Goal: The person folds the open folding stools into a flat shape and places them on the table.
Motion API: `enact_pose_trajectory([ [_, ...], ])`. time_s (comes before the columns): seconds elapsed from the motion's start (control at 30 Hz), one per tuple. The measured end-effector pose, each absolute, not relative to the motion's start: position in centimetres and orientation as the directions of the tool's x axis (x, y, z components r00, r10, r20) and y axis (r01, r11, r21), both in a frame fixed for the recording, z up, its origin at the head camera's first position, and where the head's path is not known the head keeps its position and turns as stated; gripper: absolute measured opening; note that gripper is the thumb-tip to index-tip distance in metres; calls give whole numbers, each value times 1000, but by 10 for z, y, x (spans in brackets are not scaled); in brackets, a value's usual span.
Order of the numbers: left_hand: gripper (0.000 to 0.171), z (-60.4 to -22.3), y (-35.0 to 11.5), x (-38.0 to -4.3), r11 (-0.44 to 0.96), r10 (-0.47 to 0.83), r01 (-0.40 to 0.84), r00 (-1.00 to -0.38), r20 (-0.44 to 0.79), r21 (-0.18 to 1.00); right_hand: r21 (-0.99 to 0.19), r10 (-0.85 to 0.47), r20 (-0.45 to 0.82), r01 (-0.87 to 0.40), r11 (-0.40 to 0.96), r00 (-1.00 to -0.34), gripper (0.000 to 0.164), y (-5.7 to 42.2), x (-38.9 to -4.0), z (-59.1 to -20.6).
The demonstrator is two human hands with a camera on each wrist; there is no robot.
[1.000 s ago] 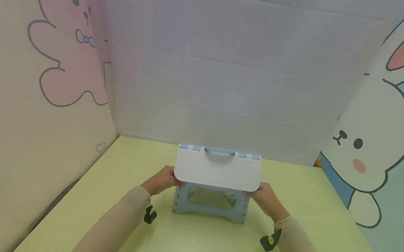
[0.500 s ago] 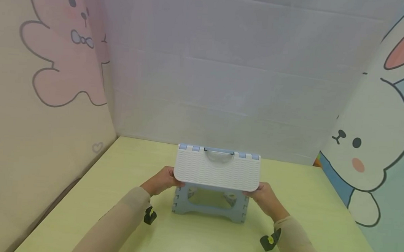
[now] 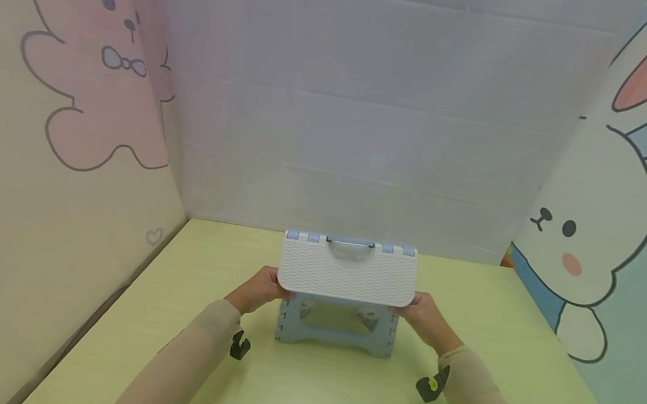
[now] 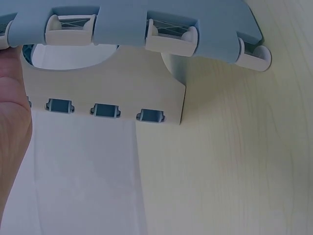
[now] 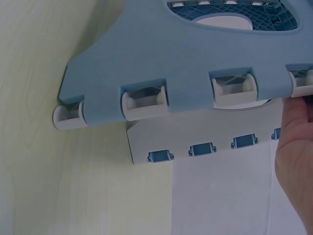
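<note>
A white and pale blue folding step stool [image 3: 347, 270] stands unfolded on the table in the head view, its textured white top uppermost and its blue leg panel facing me. My left hand [image 3: 261, 289] grips the left end of the top, near the front corner. The right front corner is held by my right hand [image 3: 424, 320]. Part of each hand's fingers is hidden by the top. In the left wrist view, the blue leg panel [image 4: 122, 22] shows white hinge pieces along its edge. The right wrist view has the blue panel [image 5: 146, 54] and its opening close up.
The pale yellow table [image 3: 314, 384] reaches a white back wall [image 3: 371, 137]. Side walls carry a pink bear picture [image 3: 120, 106] at left and a white rabbit picture [image 3: 601, 253] at right. Dark wrist mounts [image 3: 433, 385] hang under the sleeves.
The head view has shifted slightly, so the left wall picture sits further left. Both hands and the step stool have stayed nearly still.
</note>
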State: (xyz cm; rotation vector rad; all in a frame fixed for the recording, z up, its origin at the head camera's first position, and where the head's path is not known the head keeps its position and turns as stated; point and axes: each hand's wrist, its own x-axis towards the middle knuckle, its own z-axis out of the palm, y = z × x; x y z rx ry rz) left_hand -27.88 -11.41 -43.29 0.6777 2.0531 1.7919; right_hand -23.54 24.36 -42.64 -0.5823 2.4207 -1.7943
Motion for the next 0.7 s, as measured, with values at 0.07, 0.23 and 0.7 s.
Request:
enact_pose_trajectory([
  [0.07, 38, -433, -114, -278, 98, 549, 132, -834, 57, 986, -937, -347, 163, -255, 237, -923, 37, 244, -236, -427],
  [0.23, 37, -433, -114, -278, 111, 542, 128, -839, 48, 986, -936, -366, 176, -271, 227, -914, 35, 244, -236, -428],
  [0.7, 37, -449, -118, -283, 86, 545, 126, -836, 59, 988, -925, -353, 170, -272, 264, -920, 36, 239, -236, -432],
])
